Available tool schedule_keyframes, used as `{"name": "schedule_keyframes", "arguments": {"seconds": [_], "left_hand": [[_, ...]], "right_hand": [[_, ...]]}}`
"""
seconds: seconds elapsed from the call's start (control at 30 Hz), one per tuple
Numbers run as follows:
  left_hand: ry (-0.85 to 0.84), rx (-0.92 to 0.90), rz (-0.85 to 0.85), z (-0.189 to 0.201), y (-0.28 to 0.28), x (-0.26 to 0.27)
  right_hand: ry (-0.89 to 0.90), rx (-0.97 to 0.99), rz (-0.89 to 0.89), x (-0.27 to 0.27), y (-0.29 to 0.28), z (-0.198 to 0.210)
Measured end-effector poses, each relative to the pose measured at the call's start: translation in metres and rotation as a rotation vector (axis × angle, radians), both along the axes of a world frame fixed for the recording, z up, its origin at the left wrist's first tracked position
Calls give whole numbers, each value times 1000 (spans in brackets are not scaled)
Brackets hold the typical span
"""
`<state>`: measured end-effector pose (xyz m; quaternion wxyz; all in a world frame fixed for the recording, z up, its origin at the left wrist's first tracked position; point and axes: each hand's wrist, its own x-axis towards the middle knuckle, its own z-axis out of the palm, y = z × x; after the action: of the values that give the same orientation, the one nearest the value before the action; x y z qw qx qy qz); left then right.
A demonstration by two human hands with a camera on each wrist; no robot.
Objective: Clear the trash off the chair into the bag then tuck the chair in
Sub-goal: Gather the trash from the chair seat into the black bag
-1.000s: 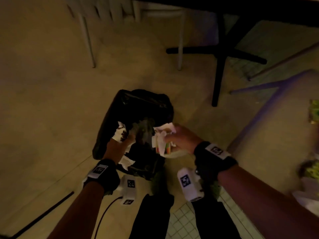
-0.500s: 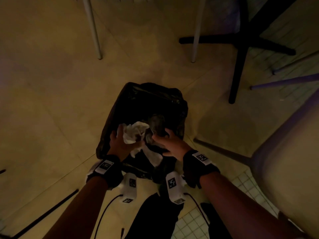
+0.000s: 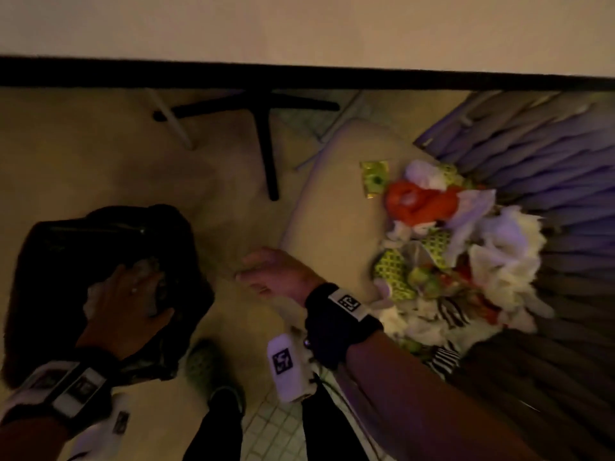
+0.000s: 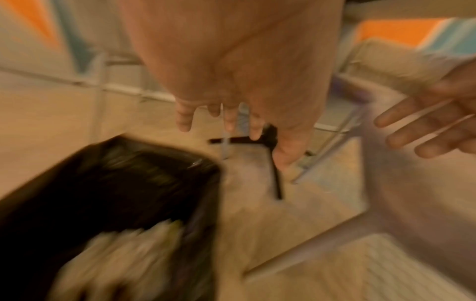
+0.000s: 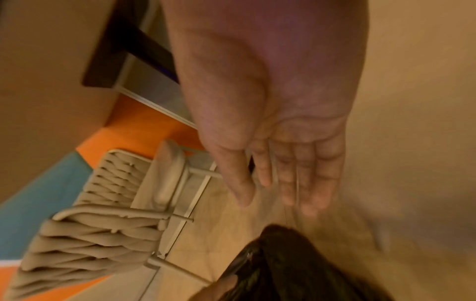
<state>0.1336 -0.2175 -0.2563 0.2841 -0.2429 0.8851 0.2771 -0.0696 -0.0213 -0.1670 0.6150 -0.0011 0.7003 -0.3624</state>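
A black trash bag point(image 3: 100, 247) stands open on the floor at the left, with crumpled white paper point(image 4: 123, 254) inside. My left hand point(image 3: 143, 287) hovers over its mouth with the fingers spread and holds nothing. My right hand point(image 3: 253, 274) is empty too, fingers straight, in the air between the bag and the front corner of the chair's cream seat cushion point(image 3: 332, 211). A pile of trash point(image 3: 449, 254) lies on the seat against the woven back point(image 3: 549, 194): white napkins, an orange wrapper point(image 3: 416, 201) and green patterned wrappers.
The black table edge point(image 3: 299, 76) runs across the top, with its black cross base point(image 3: 263, 128) on the floor beyond the bag. A second beige woven chair point(image 5: 103, 224) stands on the far side. My feet are below, between the bag and the chair.
Both hands have let go of the white paper, which now lies in the bag. My right hand has left the bag and moved right towards the chair. The view has swung right onto the trash pile.
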Motion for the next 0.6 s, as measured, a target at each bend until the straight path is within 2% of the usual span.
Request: {"name": "schedule_keyframes", "arguments": {"seconds": [0.07,0.13,0.23,0.3,0.37,0.43,0.53,0.6], "left_hand": [[33,-43,-40,18,27,-42],[121,-79,-143,39,61,-79],[175,-51,-322,62,109,-123],[138,4,-356,75,146,-149],[119,42,-370,81,177,-167],[97,95,-378,79,201,-176],[56,242,-284,81,232,-188],[81,348,-205,86,248,-197]], "right_hand": [[156,14,107,-29,34,15],[353,87,330,-54,74,22],[641,365,764,-72,132,21],[756,456,933,-76,170,15],[825,439,915,-78,194,5],[865,394,795,-80,207,0],[968,191,591,-85,218,2],[930,124,405,-92,219,15]]}}
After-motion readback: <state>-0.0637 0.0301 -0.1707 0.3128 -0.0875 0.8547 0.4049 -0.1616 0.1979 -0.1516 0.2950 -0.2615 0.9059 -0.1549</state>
